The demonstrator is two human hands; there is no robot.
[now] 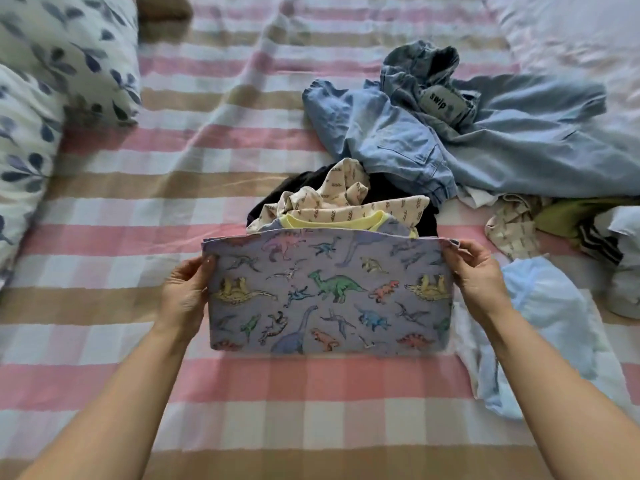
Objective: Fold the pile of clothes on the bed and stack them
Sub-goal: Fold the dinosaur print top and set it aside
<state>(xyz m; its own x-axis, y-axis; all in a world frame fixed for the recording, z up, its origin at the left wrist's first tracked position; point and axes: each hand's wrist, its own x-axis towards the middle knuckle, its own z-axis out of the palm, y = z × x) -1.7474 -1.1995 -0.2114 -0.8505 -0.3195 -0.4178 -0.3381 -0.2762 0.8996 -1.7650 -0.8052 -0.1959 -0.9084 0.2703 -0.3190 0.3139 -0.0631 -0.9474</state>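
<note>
Two bare forearms are extended from six o'clock over a checked bedspread [114,216] of pink, tan and white. A dinosaur-print garment [327,292], lilac with a yellow neckline, is held at centre frame, its lower part lying on the bedspread and its upper edge raised. That edge is pinched at one corner by the left hand [185,289] and at the other by the right hand [479,271], fingers closed on the cloth. A pale blue garment [540,306] is seen crumpled at three o'clock. Just beyond the raised edge, cream patterned clothing [343,199] is heaped on something dark. Unfolded denim clothes [460,133] are piled at one o'clock. Leaf-print pillows [52,81] are stacked at ten o'clock.
</note>
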